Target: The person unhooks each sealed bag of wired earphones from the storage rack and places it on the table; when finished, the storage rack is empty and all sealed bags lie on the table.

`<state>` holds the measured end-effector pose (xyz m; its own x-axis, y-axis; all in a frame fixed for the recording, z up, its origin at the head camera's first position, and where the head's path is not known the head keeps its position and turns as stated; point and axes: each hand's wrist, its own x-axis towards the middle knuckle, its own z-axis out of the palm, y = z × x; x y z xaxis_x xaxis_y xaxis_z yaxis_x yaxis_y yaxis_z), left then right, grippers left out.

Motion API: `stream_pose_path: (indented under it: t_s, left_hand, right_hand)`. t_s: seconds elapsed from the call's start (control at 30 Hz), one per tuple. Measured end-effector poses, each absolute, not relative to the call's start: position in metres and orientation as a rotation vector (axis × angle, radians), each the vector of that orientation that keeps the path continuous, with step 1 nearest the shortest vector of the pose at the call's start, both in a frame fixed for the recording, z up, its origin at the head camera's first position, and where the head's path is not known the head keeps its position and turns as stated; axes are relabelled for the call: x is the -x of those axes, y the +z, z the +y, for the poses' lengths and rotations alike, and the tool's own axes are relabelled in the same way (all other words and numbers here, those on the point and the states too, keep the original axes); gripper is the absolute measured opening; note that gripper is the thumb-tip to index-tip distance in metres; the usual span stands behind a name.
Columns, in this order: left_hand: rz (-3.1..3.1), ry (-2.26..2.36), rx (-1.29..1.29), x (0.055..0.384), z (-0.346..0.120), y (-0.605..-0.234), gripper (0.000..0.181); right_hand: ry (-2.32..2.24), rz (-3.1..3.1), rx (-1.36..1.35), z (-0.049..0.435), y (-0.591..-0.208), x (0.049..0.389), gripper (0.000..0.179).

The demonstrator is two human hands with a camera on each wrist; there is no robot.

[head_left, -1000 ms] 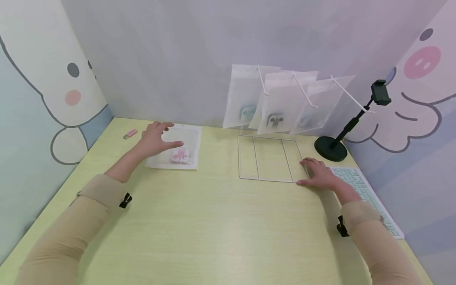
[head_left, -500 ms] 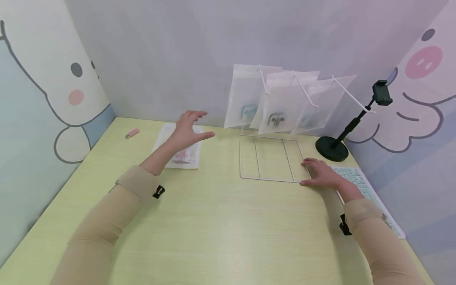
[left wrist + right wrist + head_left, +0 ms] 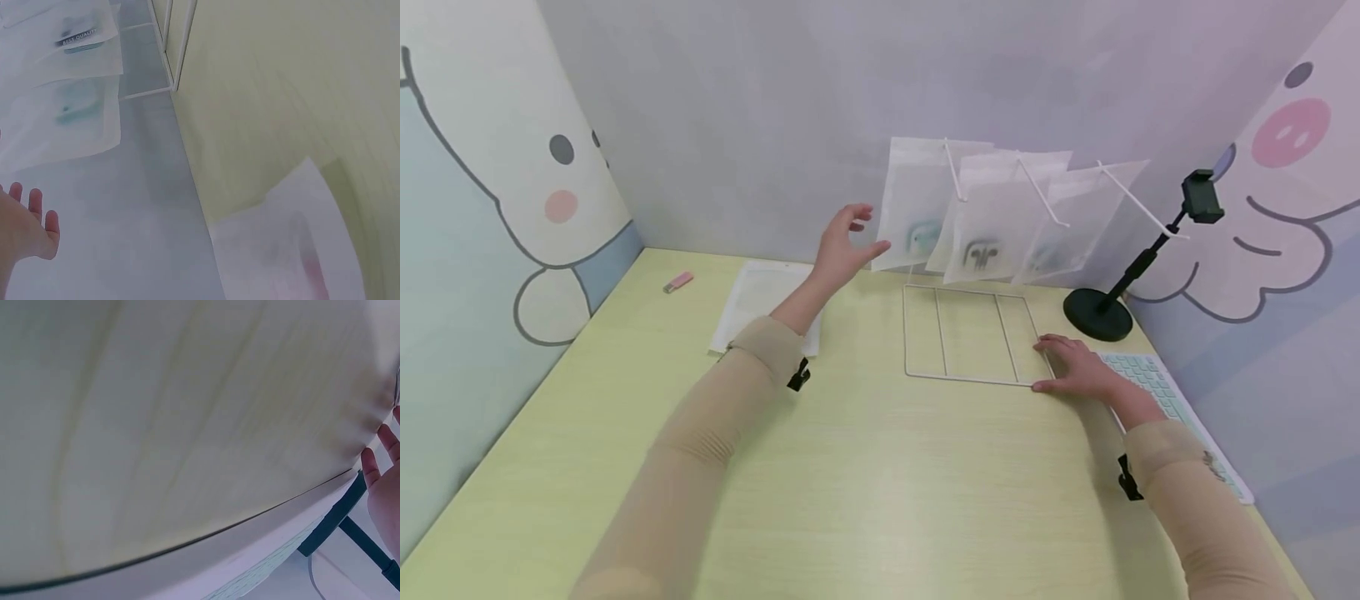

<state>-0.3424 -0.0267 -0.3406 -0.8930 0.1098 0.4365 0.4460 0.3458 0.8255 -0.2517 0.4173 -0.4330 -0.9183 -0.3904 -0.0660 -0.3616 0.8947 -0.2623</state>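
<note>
My left hand [image 3: 842, 250] hangs in the air just left of the leftmost hanging bag [image 3: 906, 200], thumb and fingers spread, holding nothing. In the left wrist view part of that hand [image 3: 28, 225] shows below the bags. A teal item shows faintly inside that bag. Beside it a bag with dark earphones [image 3: 981, 254] hangs on a white wire display rack [image 3: 972, 381]. My right hand [image 3: 1075, 367] holds the front right corner of the rack's base, with thumb and fingers at the wire. A flat white bag [image 3: 760, 292] lies behind my left forearm, which hides part of it.
Another bag [image 3: 1071, 225] hangs on the right hook. A black phone stand [image 3: 1097, 312] stands behind the right hand. A white keyboard with teal keys [image 3: 1138, 375] lies partly under the right forearm. A pink USB stick [image 3: 678, 282] lies at the back left. Walls enclose the table [image 3: 865, 483].
My left hand has moved right and up, from above the flat bag to beside the hanging bags. My right hand stays at the rack's corner.
</note>
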Motion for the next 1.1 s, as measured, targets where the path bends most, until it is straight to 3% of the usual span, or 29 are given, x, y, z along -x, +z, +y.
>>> stream_pose_path:
  t_s: [0.3,0.67,1.1]
  left_hand:
    - [-2.206,-1.730,0.362,0.364,-0.011,-0.348,0.046]
    - [-2.302,-1.586,0.300,0.375,-0.002,-0.354,0.024]
    - [-2.207,-1.607,0.302,0.368,-0.008,-0.351,0.019]
  right_hand:
    - [-0.369,2.940,0.580,0.417,-0.435,0.252,0.079]
    - [-0.386,2.962,0.597,0.419,-0.438,0.254,0.078]
    - [-0.379,2.951,0.587,0.418,-0.435,0.251,0.078]
